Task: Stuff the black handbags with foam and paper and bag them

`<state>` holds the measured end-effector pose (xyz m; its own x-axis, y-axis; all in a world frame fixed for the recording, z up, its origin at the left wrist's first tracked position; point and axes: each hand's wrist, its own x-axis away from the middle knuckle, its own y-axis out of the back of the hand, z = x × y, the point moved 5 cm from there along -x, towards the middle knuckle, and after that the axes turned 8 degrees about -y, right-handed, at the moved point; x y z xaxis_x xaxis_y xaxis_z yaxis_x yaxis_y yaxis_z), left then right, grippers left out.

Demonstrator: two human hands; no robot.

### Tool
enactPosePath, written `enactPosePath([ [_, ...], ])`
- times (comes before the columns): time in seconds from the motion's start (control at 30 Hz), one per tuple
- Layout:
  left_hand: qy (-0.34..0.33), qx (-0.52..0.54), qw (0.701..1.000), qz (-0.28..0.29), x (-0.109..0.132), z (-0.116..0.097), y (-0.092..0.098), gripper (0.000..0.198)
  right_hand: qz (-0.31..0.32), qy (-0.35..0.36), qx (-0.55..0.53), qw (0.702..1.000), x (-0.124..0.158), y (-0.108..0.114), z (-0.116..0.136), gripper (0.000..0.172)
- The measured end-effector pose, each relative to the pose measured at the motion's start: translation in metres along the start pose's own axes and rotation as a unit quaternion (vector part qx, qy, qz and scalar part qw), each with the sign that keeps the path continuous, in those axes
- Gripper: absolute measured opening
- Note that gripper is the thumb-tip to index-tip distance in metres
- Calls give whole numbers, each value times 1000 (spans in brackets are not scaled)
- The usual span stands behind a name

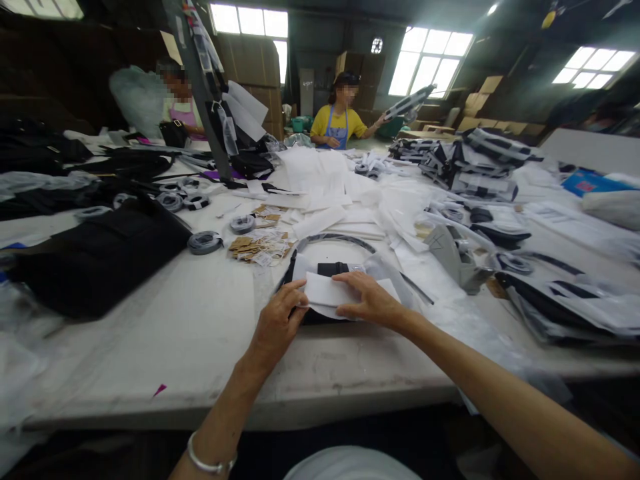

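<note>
A black bag (pixel 313 316) lies at the table's front edge, with its handle (pixel 336 237) wrapped in clear film and arched toward the back. White padding sheets (pixel 323 291) cover most of its front, and a black strap tab (pixel 333 269) shows above them. My left hand (pixel 280 320) has thumb and fingers closed on the left edge of the white sheet. Over the right part of that sheet rests my right hand (pixel 373 300), thumb and fingers spread apart and touching it. The sheet's underside is hidden.
Brown tags (pixel 260 247) and rolled straps (pixel 205 243) lie behind-left. A large black bag (pixel 100 260) sits left, a grey tape dispenser (pixel 463 257) right. White sheets (pixel 320 177) pile up behind. Across the table, a person (pixel 340 117) holds a wrapped item; another person stands left.
</note>
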<state>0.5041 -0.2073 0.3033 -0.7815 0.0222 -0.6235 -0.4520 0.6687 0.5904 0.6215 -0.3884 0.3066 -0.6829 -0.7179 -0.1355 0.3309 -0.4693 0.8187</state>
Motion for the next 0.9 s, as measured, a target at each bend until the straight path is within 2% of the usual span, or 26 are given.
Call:
enactPosePath([
  [0.1,-16,-7,1000,15,3,0,3,14,2,28,0,1000,2,-3,-1,53],
  [0.2,9,7,1000,28,5,5,8,13,-3,58,5,998,3,-7,-2,47],
  [0.27,26,28,998,43,6,9,13,11,-17,55,10,998,3,-8,-4,48],
  [0.37,44,53,994,85,8,14,15,8,-43,42,13,998,4,-9,-7,51],
  [0.43,58,52,990,118,9,17,12,7,-38,57,9,998,5,-10,-4,50],
  [0.53,77,-35,986,143,3,17,3,17,7,108,29,994,7,-9,8,41],
  [0.6,84,-141,974,155,-4,15,-3,24,-3,113,44,993,6,5,11,34],
  [0.67,89,-213,959,163,-10,13,-7,24,-84,63,66,992,2,31,3,33],
  [0.73,75,-224,958,159,-13,12,-10,25,-177,-34,120,976,-1,60,-19,38],
  [0.77,63,-221,961,155,-13,12,-11,34,-194,-96,151,964,-2,70,-33,44],
  [0.83,37,-217,963,155,-10,14,-12,50,-165,-210,190,945,-4,79,-65,54],
  [0.9,31,-214,962,165,-7,18,-13,54,-116,-278,192,934,-3,75,-88,46],
])
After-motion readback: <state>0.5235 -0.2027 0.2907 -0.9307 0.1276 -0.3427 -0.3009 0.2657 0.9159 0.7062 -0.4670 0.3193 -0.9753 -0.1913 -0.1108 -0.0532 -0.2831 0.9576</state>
